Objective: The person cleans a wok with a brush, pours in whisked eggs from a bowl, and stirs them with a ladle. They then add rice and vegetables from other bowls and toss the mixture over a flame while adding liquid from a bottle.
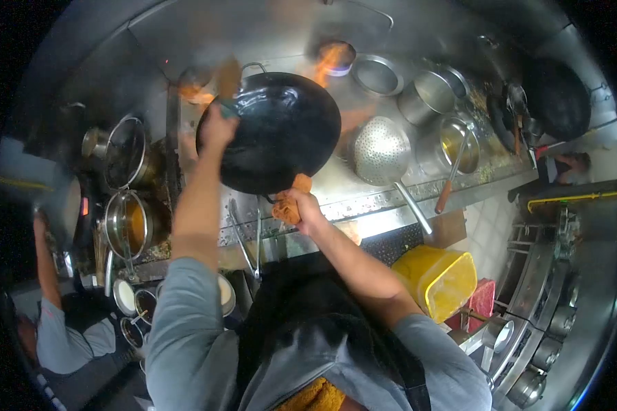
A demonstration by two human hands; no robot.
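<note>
A large black wok [281,137] with a wet, shiny inside is tilted over the metal stove. My right hand [307,211] is closed on a folded orange cloth [286,209], which wraps the wok's near loop handle. My left hand [219,129] is closed at the wok's left rim on a brown brush [229,79] with a green band. Motion blurs the brush, and its exact shape is hard to make out. The wok's far handle [253,66] stands free of both hands.
Flames burn at a back burner [334,58] and behind the wok's left. To the right lie a perforated strainer [382,151], a steel pot [428,96] and a wooden-handled ladle [445,195]. Tongs [243,240] rest in front. A co-worker [68,335] stands left; a yellow bin [435,277] is right.
</note>
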